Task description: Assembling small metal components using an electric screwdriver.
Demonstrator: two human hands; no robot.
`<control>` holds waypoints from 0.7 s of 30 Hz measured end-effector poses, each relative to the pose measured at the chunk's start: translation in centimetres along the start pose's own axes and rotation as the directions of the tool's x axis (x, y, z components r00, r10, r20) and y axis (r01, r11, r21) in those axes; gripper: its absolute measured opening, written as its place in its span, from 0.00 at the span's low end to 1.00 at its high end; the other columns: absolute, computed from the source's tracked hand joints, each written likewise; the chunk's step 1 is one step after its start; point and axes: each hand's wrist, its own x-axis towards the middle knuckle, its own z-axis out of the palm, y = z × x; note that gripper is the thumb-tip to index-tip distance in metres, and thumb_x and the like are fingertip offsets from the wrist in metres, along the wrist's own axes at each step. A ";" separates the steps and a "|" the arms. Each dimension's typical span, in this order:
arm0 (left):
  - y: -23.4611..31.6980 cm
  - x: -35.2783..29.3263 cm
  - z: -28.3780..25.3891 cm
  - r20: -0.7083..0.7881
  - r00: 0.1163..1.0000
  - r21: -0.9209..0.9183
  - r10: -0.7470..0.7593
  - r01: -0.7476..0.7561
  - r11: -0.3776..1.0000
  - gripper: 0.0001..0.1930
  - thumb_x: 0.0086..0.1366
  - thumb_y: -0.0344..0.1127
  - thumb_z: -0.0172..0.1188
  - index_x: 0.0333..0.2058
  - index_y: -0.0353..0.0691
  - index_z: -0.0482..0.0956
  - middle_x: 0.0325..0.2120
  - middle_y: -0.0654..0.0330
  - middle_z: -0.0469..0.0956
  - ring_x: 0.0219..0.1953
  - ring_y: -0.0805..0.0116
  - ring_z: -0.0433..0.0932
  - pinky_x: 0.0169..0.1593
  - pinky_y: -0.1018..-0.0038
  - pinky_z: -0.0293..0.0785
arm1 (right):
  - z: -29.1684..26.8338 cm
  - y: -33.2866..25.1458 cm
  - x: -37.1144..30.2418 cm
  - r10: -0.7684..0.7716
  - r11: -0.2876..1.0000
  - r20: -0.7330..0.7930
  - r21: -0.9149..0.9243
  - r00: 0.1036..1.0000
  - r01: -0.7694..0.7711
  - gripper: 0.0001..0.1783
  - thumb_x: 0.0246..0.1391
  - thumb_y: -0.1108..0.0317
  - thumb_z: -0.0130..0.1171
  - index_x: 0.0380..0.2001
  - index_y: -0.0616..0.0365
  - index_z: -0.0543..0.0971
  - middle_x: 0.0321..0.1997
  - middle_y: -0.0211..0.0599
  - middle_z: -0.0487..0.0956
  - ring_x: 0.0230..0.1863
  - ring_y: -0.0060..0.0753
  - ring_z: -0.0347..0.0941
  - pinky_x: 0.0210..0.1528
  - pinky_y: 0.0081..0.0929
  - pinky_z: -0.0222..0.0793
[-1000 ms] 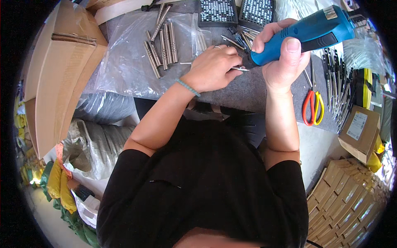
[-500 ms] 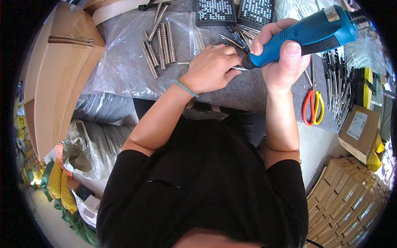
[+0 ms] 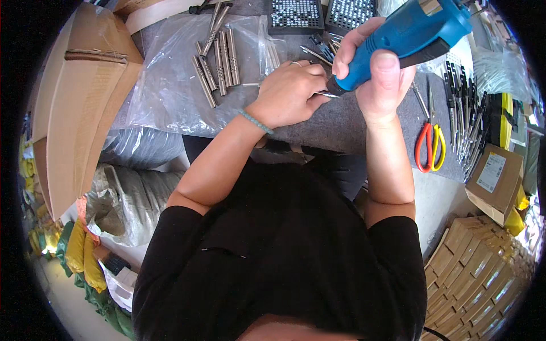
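Note:
In my right hand (image 3: 380, 82) is a teal handheld power screwdriver (image 3: 392, 45), tilted so its dark nose points down and left. My left hand (image 3: 291, 94) rests on the grey work surface (image 3: 341, 132), its fingers pinched on a slim silver metal piece (image 3: 329, 95). That piece meets the tool's nose; the rest of it is hidden under the fingers. Left of this hand, several perforated metal tubes (image 3: 226, 59) lie on a clear plastic bag (image 3: 162, 85). Just beyond the tool's nose sit small dark and silver parts (image 3: 321, 48).
Two black trays (image 3: 296, 28) of small metal parts stand at the back. On the right lie scissors (image 3: 424, 146) with red and yellow handles and several black-and-silver rods (image 3: 463, 113). Cardboard boxes (image 3: 85, 108) flank the left edge, with another small box (image 3: 495, 182) at right.
My right hand and the power screwdriver have shifted left and slightly up, with the tool standing a little steeper. My left hand has barely moved and keeps its pinch.

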 end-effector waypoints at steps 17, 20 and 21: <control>-0.2 -0.1 -0.5 0.002 1.000 -0.060 0.016 -0.016 0.998 0.06 0.51 0.34 0.63 0.29 0.44 0.78 0.28 0.62 0.74 0.34 0.61 0.73 0.38 0.68 0.69 | -6.6 -0.7 7.6 -0.272 0.931 -0.274 -0.317 0.923 0.180 0.26 0.53 0.49 0.50 0.36 0.66 0.66 0.21 0.44 0.71 0.15 0.33 0.68 0.18 0.25 0.65; -0.7 -0.4 0.0 -0.070 0.991 -0.014 0.112 -0.114 0.993 0.06 0.51 0.35 0.63 0.29 0.44 0.79 0.28 0.63 0.73 0.34 0.63 0.73 0.37 0.71 0.69 | -6.4 0.7 8.9 -0.312 0.929 -0.313 -0.299 0.897 0.219 0.23 0.53 0.53 0.53 0.36 0.64 0.65 0.21 0.42 0.72 0.15 0.32 0.69 0.18 0.26 0.67; -0.6 -0.6 0.0 -0.113 0.985 0.051 0.132 -0.127 0.991 0.07 0.51 0.36 0.64 0.29 0.42 0.79 0.27 0.64 0.73 0.34 0.65 0.73 0.37 0.72 0.69 | -6.0 1.4 9.2 -0.309 0.933 -0.318 -0.285 0.896 0.220 0.23 0.53 0.53 0.55 0.36 0.65 0.65 0.21 0.42 0.73 0.16 0.31 0.69 0.18 0.25 0.67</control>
